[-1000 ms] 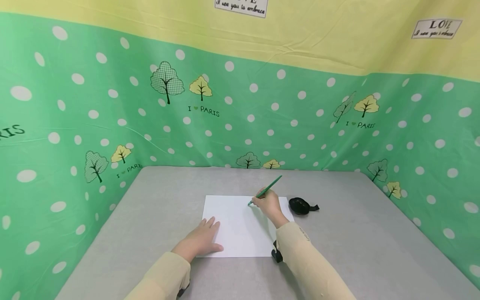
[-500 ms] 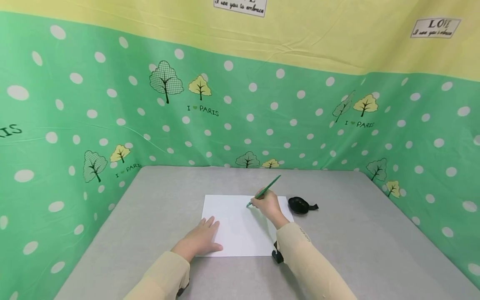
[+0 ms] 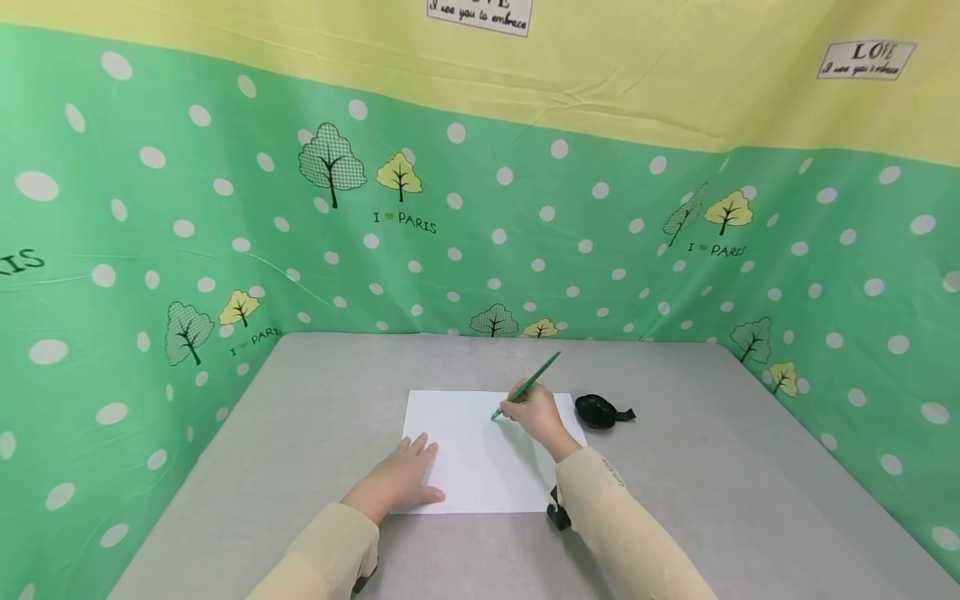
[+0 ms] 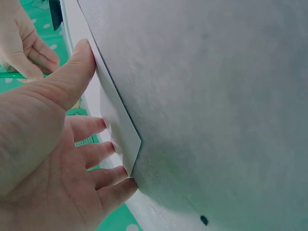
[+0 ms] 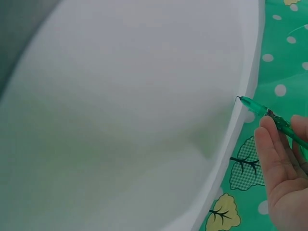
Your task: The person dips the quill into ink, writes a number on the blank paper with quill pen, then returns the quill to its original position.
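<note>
A white sheet of paper (image 3: 472, 467) lies on the grey table. My right hand (image 3: 534, 410) pinches a slim green pen (image 3: 536, 377) near its lower end, the shaft slanting up to the right. In the right wrist view the pen's fine point (image 5: 239, 97) meets the paper, and a short thin dark line shows right at it. My left hand (image 3: 405, 475) rests with spread, straight fingers on the paper's left edge; the left wrist view shows its thumb (image 4: 83, 57) along the near edge and fingertips by the corner.
Right of the paper's far corner sits a small black rounded object with a short handle (image 3: 597, 412), like a little pan. The grey table (image 3: 712, 483) is bounded at the back and sides by a green and yellow printed curtain (image 3: 480, 208). Black wrist gear (image 3: 558, 510) shows below the right sleeve.
The pen tip has slid slightly toward me and to the left across the paper, carried by my right hand. My left hand keeps its place.
</note>
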Demonstrator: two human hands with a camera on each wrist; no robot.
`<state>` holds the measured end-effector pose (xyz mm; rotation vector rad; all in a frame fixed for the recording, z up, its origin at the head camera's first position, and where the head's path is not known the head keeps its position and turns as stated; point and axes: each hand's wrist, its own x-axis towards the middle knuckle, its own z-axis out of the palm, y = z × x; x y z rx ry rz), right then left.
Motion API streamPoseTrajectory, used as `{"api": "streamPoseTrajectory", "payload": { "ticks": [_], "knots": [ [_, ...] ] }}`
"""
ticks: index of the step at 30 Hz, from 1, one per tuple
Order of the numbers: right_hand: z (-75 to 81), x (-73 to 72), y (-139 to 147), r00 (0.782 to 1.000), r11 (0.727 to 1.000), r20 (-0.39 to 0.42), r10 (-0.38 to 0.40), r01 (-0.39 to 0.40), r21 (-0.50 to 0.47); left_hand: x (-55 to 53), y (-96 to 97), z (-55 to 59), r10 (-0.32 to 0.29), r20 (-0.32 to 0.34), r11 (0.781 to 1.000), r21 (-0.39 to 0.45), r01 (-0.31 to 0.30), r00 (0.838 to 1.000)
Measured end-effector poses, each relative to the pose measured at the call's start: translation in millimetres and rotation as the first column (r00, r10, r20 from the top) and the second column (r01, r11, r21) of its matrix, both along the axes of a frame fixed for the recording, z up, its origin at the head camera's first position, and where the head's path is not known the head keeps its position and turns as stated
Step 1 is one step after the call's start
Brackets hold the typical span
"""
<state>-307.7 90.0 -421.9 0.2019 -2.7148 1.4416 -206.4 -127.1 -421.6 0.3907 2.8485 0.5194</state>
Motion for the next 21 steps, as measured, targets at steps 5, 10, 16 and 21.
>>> {"api": "streamPoseTrajectory", "payload": {
  "ticks": [5,10,16,21],
  "knots": [
    [-0.5,1.2,1.0,1.0,1.0,0.015,0.003,-0.004,0.007,-0.5,0.0,-0.5,0.001,0.004,1.0,-0.008,-0.001,1.0],
    [-0.8,2.5,2.7,0.999,1.0,0.033,0.006,-0.007,0.023,-0.8,0.1,-0.5,-0.011,-0.002,1.0,-0.01,0.01,1.0],
    [0.9,6.6,3.6,0.999,0.999,0.025,0.027,-0.028,0.033,-0.9,0.2,-0.8,-0.012,-0.008,1.0,-0.007,0.012,1.0],
    [1.6,10.3,4.4,0.999,0.998,0.024,0.043,-0.044,0.046,-0.9,-0.3,-1.2,-0.013,-0.006,1.0,-0.007,0.013,1.0]
  ]
}}
